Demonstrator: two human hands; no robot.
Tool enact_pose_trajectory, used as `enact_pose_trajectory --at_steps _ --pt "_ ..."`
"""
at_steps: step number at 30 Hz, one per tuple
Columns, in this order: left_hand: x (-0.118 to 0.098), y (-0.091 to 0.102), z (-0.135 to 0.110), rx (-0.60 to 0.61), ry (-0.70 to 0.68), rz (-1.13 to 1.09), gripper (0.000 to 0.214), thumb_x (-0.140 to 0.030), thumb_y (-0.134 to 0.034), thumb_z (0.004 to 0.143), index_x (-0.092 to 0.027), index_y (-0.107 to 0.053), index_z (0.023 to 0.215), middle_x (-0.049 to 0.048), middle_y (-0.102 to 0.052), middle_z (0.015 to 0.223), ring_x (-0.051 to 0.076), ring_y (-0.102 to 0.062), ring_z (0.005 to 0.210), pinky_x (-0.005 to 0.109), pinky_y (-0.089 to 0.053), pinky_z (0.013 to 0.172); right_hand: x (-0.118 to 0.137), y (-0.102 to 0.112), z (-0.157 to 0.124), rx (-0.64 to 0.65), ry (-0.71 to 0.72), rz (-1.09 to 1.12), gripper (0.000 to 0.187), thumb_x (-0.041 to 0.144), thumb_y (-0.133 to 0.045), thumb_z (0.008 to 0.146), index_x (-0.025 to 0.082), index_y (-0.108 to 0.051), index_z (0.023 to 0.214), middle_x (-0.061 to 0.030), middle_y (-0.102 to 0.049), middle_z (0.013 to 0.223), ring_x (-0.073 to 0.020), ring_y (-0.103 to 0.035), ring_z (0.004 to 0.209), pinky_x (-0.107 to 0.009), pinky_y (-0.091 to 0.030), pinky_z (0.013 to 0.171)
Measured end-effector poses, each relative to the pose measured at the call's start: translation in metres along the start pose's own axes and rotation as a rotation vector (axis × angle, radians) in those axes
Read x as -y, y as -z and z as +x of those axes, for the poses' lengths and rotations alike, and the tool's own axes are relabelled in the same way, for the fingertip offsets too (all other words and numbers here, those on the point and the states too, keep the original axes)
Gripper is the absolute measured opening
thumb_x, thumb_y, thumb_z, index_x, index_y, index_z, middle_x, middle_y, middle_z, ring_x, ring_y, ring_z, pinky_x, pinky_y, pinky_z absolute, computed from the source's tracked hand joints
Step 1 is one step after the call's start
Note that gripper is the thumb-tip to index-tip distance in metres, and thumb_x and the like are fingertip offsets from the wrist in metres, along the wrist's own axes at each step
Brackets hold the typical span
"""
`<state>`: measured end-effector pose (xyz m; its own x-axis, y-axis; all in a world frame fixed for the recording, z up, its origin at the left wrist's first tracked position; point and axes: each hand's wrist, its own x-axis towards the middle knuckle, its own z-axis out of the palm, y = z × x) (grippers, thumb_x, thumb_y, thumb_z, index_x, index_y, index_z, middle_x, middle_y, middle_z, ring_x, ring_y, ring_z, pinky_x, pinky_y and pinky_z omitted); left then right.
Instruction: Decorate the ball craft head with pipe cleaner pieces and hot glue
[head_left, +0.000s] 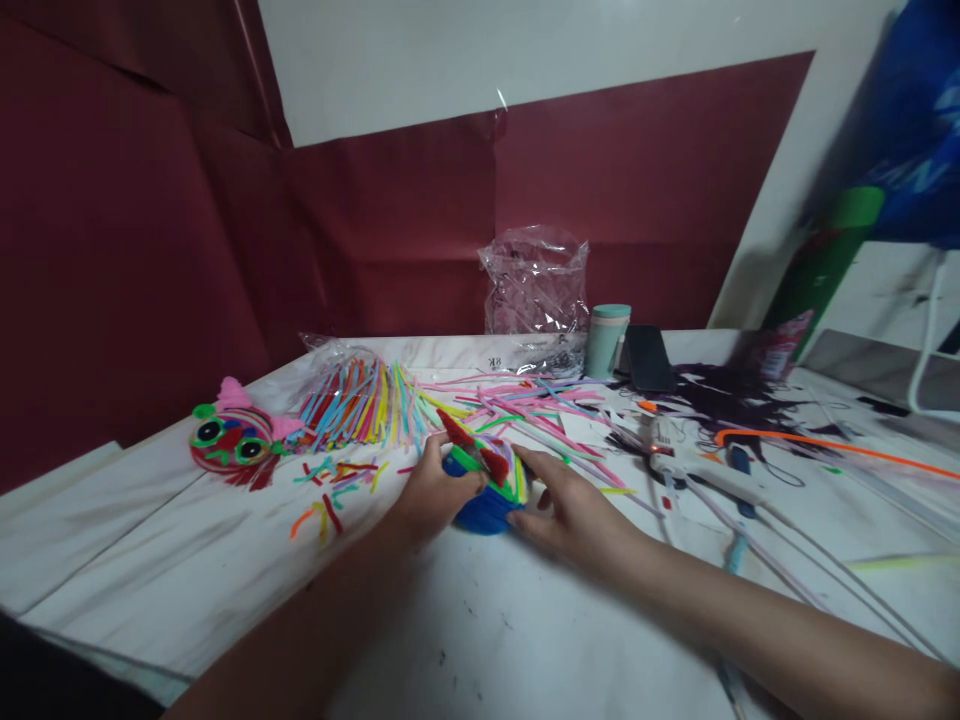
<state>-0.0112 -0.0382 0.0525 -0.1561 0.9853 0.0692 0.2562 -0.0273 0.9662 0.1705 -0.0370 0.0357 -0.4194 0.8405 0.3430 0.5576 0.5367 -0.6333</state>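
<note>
Both hands, left hand (433,492) and right hand (571,512), grip a pipe-cleaner craft (486,487), its red tip apparently pointing toward ten o'clock.

left hand (433,492) curled, gripping | right hand (571,510) cupped, fingers closing

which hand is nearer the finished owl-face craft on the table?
Left. The left hand grips the blue-based pipe-cleaner piece, with the owl-face craft off to its left. The right hand holds the piece's far side, farther away.
</note>
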Motion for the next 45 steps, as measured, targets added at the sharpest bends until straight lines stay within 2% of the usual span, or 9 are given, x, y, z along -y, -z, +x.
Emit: enact_pose_trajectory --at_steps 5,9,11,16,19,22,26,32,45 --pt "0.006 0.002 0.002 0.075 -0.052 -0.030 0.051 -0.033 -0.069 0.065 -0.016 -0.048 0.108 0.0086 -0.064 0.099 0.023 -0.061 0.092 0.033 -0.047 0.078 -0.001 0.004 0.003 0.004 -0.029 0.024 0.068 0.021 -0.063 0.070 0.014 -0.044 0.134 -0.0136 -0.062 0.112 -0.0217 -0.062 0.080 -0.034 -0.051 0.068" --pt "0.011 0.005 0.004 0.102 -0.110 -0.024 0.043 -0.048 -0.056 0.077 -0.016 -0.051 0.107 0.0099 -0.064 0.100 0.024 -0.061 0.096 0.037 -0.047 0.083 -0.003 0.006 0.003 0.018 -0.081 0.071 0.067 0.024 -0.064 0.069 0.013 -0.045 0.133 -0.0121 -0.064 0.107 -0.0188 -0.062 0.071 -0.031 -0.050 0.064" --pt "0.014 0.006 0.004 0.059 -0.186 0.030 0.042 -0.047 -0.051 0.081 -0.016 -0.050 0.110 0.0111 -0.063 0.105 0.025 -0.060 0.100 0.038 -0.047 0.086 -0.005 0.006 0.004 0.010 -0.104 0.113 0.067 0.024 -0.064 0.069 0.014 -0.046 0.133 -0.0104 -0.066 0.104 -0.0186 -0.062 0.070 -0.031 -0.050 0.064" --pt "0.014 0.009 -0.001 -0.122 -0.663 0.434 0.034 -0.034 -0.053 0.082 -0.017 -0.055 0.111 0.0127 -0.055 0.114 0.025 -0.053 0.109 0.044 -0.041 0.097 -0.010 0.004 0.009 0.009 -0.139 0.192 0.061 0.026 -0.064 0.070 0.014 -0.051 0.128 -0.0082 -0.067 0.096 -0.0178 -0.061 0.069 -0.029 -0.049 0.063" --pt "0.011 0.013 -0.002 -0.093 -0.930 0.581 0.026 -0.027 -0.050 0.085 -0.018 -0.059 0.108 0.0114 -0.055 0.112 0.024 -0.051 0.108 0.044 -0.041 0.097 -0.011 0.004 0.010 0.006 -0.121 0.212 0.059 0.026 -0.063 0.071 0.014 -0.051 0.127 -0.0076 -0.067 0.095 -0.0170 -0.060 0.069 -0.028 -0.049 0.062" --pt "0.011 0.015 -0.001 -0.013 -1.070 0.651 0.026 -0.023 -0.048 0.087 -0.019 -0.060 0.110 0.0107 -0.055 0.112 0.023 -0.051 0.106 0.042 -0.043 0.094 -0.011 0.002 0.009 0.007 -0.096 0.224 0.058 0.025 -0.063 0.072 0.013 -0.051 0.127 -0.0081 -0.066 0.096 -0.0173 -0.060 0.071 -0.028 -0.049 0.062" --pt "0.011 0.016 0.000 0.042 -1.085 0.733 0.027 -0.023 -0.047 0.088 -0.017 -0.060 0.111 0.0118 -0.052 0.112 0.023 -0.049 0.104 0.041 -0.042 0.093 -0.012 0.000 0.008 0.012 -0.063 0.252 0.055 0.023 -0.061 0.072 0.013 -0.051 0.126 -0.0076 -0.067 0.095 -0.0180 -0.060 0.075 -0.028 -0.050 0.064" --pt "0.006 0.012 -0.004 0.003 -1.027 0.783 0.027 -0.025 -0.044 0.088 -0.016 -0.061 0.108 0.0124 -0.052 0.109 0.024 -0.049 0.101 0.042 -0.043 0.091 -0.017 -0.004 0.009 -0.010 -0.027 0.270 0.050 0.024 -0.061 0.074 0.015 -0.053 0.122 -0.0061 -0.067 0.092 -0.0175 -0.061 0.075 -0.028 -0.050 0.064" --pt "0.011 0.012 -0.001 -0.054 -1.060 0.799 0.028 -0.025 -0.045 0.087 -0.017 -0.058 0.110 0.0120 -0.055 0.108 0.025 -0.051 0.101 0.043 -0.043 0.091 -0.019 -0.006 0.009 -0.020 -0.088 0.269 0.055 0.029 -0.060 0.076 0.012 -0.049 0.127 -0.0100 -0.067 0.096 -0.0205 -0.063 0.082 -0.033 -0.052 0.070"
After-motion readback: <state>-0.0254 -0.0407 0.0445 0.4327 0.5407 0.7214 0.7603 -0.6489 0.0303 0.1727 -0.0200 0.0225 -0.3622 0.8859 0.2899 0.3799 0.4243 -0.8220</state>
